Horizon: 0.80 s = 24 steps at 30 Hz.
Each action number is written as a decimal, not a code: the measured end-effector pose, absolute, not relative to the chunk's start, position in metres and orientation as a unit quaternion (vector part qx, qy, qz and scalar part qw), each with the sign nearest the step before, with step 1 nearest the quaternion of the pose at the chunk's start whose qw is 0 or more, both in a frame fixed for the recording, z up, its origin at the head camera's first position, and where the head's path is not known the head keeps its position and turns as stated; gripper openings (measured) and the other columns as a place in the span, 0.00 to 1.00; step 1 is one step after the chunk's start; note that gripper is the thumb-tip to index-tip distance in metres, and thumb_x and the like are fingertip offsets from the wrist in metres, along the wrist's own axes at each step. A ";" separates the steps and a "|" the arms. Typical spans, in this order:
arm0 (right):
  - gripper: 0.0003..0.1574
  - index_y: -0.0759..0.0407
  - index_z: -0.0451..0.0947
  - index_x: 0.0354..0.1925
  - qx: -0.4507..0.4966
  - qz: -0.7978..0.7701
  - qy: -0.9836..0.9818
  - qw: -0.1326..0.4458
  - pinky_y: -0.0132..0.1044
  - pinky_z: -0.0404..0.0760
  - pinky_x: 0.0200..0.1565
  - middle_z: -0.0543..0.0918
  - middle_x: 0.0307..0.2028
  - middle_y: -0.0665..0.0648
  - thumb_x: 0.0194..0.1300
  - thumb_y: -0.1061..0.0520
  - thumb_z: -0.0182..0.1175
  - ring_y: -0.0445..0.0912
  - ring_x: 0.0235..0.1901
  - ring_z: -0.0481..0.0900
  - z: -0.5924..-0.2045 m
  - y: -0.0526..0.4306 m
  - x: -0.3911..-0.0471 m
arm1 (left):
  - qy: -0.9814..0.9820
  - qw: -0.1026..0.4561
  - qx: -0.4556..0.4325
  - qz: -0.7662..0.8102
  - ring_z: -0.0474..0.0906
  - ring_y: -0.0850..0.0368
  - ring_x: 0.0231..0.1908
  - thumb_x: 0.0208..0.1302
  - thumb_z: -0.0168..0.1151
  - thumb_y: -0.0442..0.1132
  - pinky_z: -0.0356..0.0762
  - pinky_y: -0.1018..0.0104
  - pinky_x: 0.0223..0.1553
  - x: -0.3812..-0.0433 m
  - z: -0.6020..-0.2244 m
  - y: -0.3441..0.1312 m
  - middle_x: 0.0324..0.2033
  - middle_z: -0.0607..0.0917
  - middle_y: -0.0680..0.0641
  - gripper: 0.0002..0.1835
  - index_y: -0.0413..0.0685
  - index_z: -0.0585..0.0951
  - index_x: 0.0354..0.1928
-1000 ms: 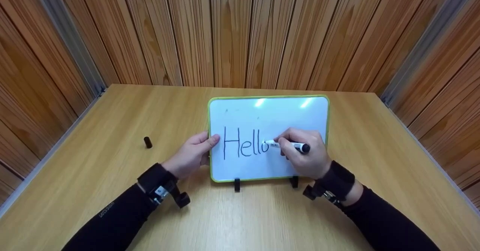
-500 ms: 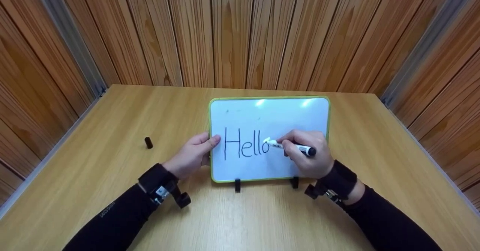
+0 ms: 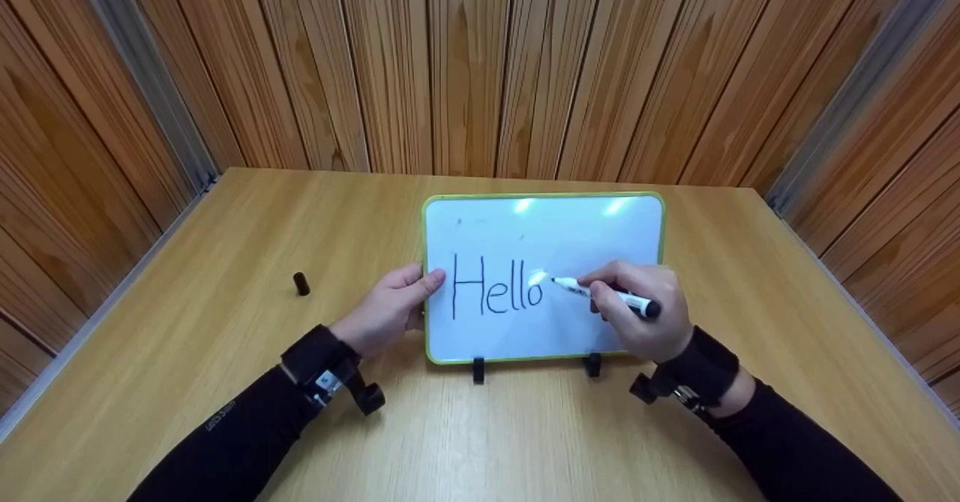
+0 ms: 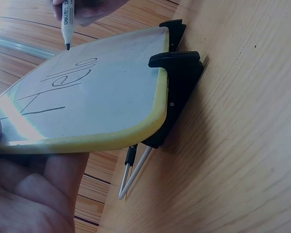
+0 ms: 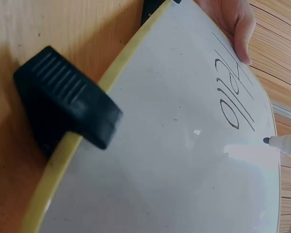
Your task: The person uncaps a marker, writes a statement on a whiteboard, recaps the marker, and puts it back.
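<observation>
A whiteboard [image 3: 555, 232] with a yellow-green rim leans back on a stand with black feet [image 3: 478, 371]. The word "Hello" [image 3: 495, 288] is written across its left half in black. My left hand [image 3: 390, 303] grips the board's left edge, thumb on the front and fingers behind, as the left wrist view also shows. In my right hand [image 3: 645, 311] a white marker [image 3: 611, 296] is pinched, its black tip pointing left, just right of the "o". In the right wrist view the marker's tip [image 5: 266, 141] appears slightly off the board's surface.
A black marker cap [image 3: 301, 284] lies on the wooden table [image 3: 225, 262], left of my left hand. Wood-panelled walls [image 3: 465, 67] enclose the table at the back and sides. A thin wire support [image 4: 136, 172] props the stand from behind.
My right hand has moved the marker to the right, off the "o" to a spot beside it. My left hand keeps its hold on the board, and the cap lies still.
</observation>
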State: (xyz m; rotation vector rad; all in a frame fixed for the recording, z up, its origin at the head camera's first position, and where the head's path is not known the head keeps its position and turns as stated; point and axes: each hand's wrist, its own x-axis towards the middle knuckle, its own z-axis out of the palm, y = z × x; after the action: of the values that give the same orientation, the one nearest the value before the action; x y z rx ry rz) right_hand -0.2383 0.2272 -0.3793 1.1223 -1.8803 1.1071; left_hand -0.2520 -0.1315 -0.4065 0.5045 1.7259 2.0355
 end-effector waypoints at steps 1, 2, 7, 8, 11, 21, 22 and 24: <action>0.14 0.63 0.91 0.35 0.431 0.423 -0.721 0.339 0.31 0.70 0.19 0.85 0.22 0.49 0.63 0.72 0.60 0.41 0.18 0.77 -0.380 0.229 -0.238 | 0.622 0.210 0.180 0.733 0.85 0.41 0.67 0.93 0.48 0.48 0.85 0.46 0.65 -0.252 -0.407 -0.132 0.70 0.83 0.36 0.28 0.38 0.68 0.82; 0.14 0.63 0.91 0.35 0.432 0.421 -0.721 0.341 0.31 0.70 0.19 0.84 0.22 0.49 0.63 0.73 0.60 0.41 0.18 0.77 -0.380 0.231 -0.238 | 0.623 0.210 0.179 0.732 0.85 0.41 0.67 0.93 0.48 0.48 0.85 0.46 0.65 -0.252 -0.407 -0.131 0.70 0.83 0.36 0.28 0.38 0.68 0.82; 0.14 0.64 0.90 0.35 0.433 0.410 -0.724 0.346 0.30 0.71 0.19 0.84 0.21 0.50 0.62 0.74 0.60 0.40 0.19 0.77 -0.383 0.240 -0.238 | 0.624 0.208 0.177 0.732 0.84 0.41 0.67 0.93 0.48 0.48 0.85 0.46 0.65 -0.253 -0.407 -0.132 0.71 0.83 0.36 0.28 0.38 0.68 0.82; 0.14 0.64 0.90 0.35 0.434 0.408 -0.725 0.346 0.30 0.71 0.19 0.84 0.22 0.51 0.62 0.75 0.60 0.40 0.19 0.77 -0.383 0.241 -0.239 | 0.623 0.209 0.178 0.733 0.84 0.41 0.67 0.93 0.48 0.47 0.85 0.45 0.65 -0.253 -0.407 -0.132 0.71 0.83 0.36 0.28 0.38 0.68 0.82; 0.14 0.65 0.90 0.37 0.439 0.408 -0.725 0.340 0.30 0.73 0.21 0.84 0.22 0.51 0.62 0.75 0.60 0.41 0.20 0.78 -0.384 0.243 -0.240 | 0.622 0.208 0.177 0.734 0.85 0.41 0.67 0.93 0.47 0.47 0.85 0.45 0.65 -0.253 -0.407 -0.132 0.71 0.83 0.36 0.28 0.38 0.68 0.82; 0.17 0.68 0.91 0.41 0.469 0.418 -0.705 0.328 0.30 0.81 0.28 0.85 0.25 0.54 0.61 0.78 0.60 0.42 0.22 0.79 -0.387 0.240 -0.241 | 0.622 0.202 0.178 0.736 0.86 0.43 0.65 0.93 0.47 0.45 0.87 0.46 0.63 -0.253 -0.408 -0.129 0.70 0.83 0.35 0.28 0.35 0.68 0.81; 0.18 0.68 0.91 0.42 0.472 0.418 -0.704 0.327 0.30 0.81 0.28 0.85 0.25 0.54 0.61 0.79 0.60 0.42 0.23 0.79 -0.387 0.240 -0.241 | 0.621 0.203 0.178 0.736 0.86 0.43 0.65 0.93 0.47 0.45 0.87 0.46 0.63 -0.253 -0.408 -0.129 0.71 0.83 0.36 0.28 0.35 0.68 0.82; 0.18 0.68 0.91 0.42 0.475 0.416 -0.705 0.323 0.30 0.82 0.29 0.86 0.25 0.55 0.62 0.79 0.60 0.42 0.23 0.80 -0.387 0.240 -0.242 | 0.623 0.203 0.178 0.734 0.86 0.43 0.65 0.93 0.47 0.46 0.86 0.46 0.63 -0.253 -0.408 -0.129 0.71 0.83 0.36 0.28 0.36 0.68 0.82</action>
State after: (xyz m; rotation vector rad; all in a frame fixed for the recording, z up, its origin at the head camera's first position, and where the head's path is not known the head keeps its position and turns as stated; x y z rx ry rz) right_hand -0.2415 0.2399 -0.3870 1.2458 -1.8501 1.0930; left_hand -0.2529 -0.1292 -0.4079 0.4960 1.7399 2.0489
